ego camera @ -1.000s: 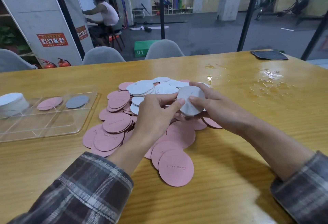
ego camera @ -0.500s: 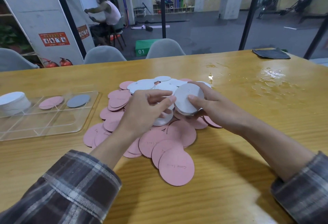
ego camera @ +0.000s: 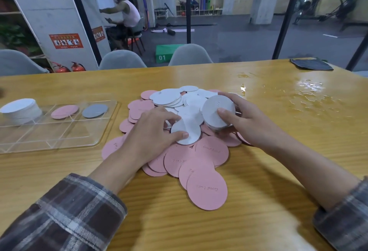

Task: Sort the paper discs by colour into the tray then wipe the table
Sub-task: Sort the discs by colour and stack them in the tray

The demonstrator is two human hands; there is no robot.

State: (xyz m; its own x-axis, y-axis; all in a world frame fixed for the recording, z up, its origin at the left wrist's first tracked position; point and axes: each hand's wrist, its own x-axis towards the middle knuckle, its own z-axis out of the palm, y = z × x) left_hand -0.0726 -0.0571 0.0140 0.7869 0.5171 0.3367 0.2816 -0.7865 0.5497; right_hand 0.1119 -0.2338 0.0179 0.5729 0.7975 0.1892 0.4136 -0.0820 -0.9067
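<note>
A heap of pink discs (ego camera: 207,191) and white discs (ego camera: 167,97) lies mid-table. My right hand (ego camera: 245,121) grips a tilted stack of white discs (ego camera: 213,113) above the heap, thumb on its face. My left hand (ego camera: 151,135) pinches a single white disc (ego camera: 189,131) lying on the heap, thumb at its near edge. The clear tray (ego camera: 59,139) at left holds a white stack (ego camera: 22,109), one pink disc (ego camera: 64,111) and one grey disc (ego camera: 95,110) in separate compartments.
Spilled water (ego camera: 308,91) glistens on the table's right side. A dark cloth (ego camera: 310,64) lies at the far right corner. Grey chairs (ego camera: 121,59) stand behind the far edge. A person sits beyond the glass.
My left hand has dropped from the held stack down to the heap and taken a single white disc. The right hand keeps its stack, nearly still.
</note>
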